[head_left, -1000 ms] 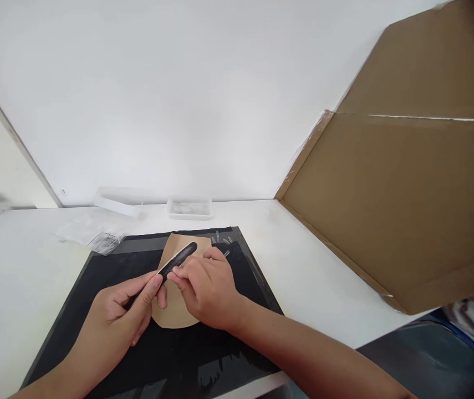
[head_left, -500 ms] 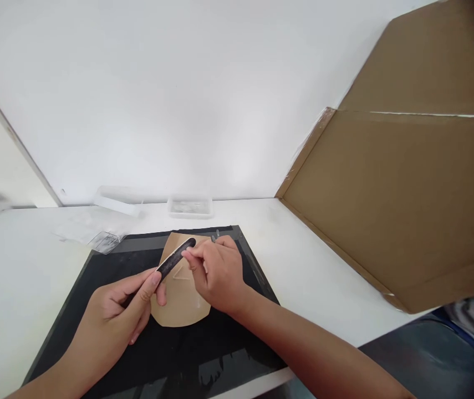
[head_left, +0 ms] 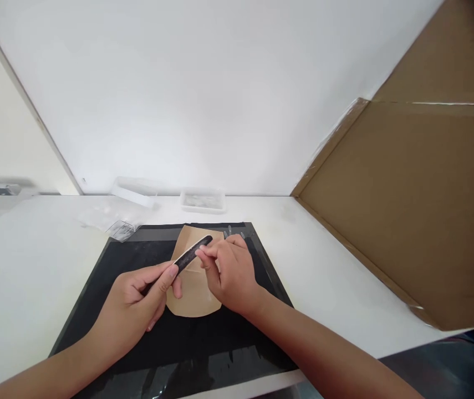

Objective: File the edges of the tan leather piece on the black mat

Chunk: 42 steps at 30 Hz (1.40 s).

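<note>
A black nail file (head_left: 194,254) with a rounded end and a pale edge slants up and to the right. My left hand (head_left: 143,296) grips its lower part between thumb and fingers. At the file's upper end, my right hand (head_left: 237,274) is closed in a pinch against the dark face; whatever its fingertips hold is too small to make out. Under both hands lies a tan paper sheet (head_left: 195,302) on a black mat (head_left: 132,332). Small clear slivers (head_left: 230,230) rest just behind my right hand.
Along the wall stand a shallow clear plastic box (head_left: 202,201) and a clear lid-like piece (head_left: 133,192). A crumpled transparent bag (head_left: 121,229) lies by the mat's far left corner. A large cardboard panel (head_left: 411,210) leans on the right of the white table (head_left: 328,288).
The whole view has swung a little to the left, so everything appears shifted right. Both hands keep nearly the same hold, with the right fingertips still at the file's upper end.
</note>
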Each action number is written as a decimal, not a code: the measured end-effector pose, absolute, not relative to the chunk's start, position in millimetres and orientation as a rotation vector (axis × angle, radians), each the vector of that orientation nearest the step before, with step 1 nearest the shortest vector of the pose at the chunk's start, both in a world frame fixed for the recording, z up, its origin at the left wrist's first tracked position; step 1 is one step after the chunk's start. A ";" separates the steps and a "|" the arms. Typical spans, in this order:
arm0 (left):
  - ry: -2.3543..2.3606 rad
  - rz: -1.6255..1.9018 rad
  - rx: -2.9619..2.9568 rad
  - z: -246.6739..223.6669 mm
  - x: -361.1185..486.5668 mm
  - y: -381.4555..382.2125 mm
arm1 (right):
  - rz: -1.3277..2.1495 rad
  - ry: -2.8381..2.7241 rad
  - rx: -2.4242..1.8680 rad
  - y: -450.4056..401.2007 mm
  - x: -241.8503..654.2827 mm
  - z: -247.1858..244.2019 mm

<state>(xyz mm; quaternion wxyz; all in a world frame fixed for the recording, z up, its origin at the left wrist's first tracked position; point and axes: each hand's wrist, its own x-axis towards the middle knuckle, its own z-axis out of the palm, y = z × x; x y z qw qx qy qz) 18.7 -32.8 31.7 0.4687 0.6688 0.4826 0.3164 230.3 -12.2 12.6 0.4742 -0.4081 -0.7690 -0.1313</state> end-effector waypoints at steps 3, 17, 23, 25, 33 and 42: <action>1.161 0.782 1.628 33.0 19.6 -33.3 | -0.303 -1.931 -0.993 -14.0 228.2 11.2; 1.142 0.838 1.582 35.9 21.6 -34.2 | -0.372 -1.868 -1.035 -12.6 232.4 13.6; 1.110 0.813 1.570 33.1 21.1 -36.6 | -0.565 -1.998 -0.872 -20.6 224.8 14.4; 1.102 0.821 1.576 33.4 20.6 -36.9 | -0.583 -1.983 -0.881 -20.9 224.2 15.0; 1.095 0.834 1.559 30.1 21.5 -34.8 | -0.494 -1.982 -0.917 -17.9 222.9 10.5; 1.087 0.828 1.540 27.7 22.3 -32.6 | -0.504 -1.946 -1.012 -15.4 223.5 12.0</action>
